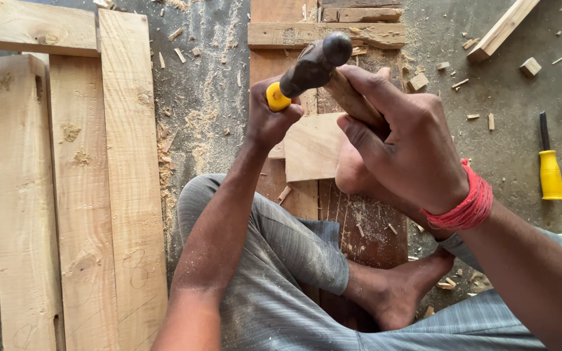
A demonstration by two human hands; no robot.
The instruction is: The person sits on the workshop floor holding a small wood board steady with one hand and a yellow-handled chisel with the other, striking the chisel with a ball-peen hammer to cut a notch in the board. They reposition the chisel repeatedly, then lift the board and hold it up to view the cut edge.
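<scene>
My left hand grips a chisel whose yellow handle end sticks out of the fist. My right hand, with a red thread band at the wrist, holds the wooden handle of a hammer. The hammer's dark metal head rests on or just above the chisel's yellow end. Under the hands lies a small light wood piece on dark brown planks. My bare foot presses beside that piece. The chisel's blade is hidden by my left hand.
Several long pale planks lie side by side at the left. A second yellow-handled chisel lies on the concrete floor at the right. Wood chips and sawdust are scattered around. More wood pieces sit at the top.
</scene>
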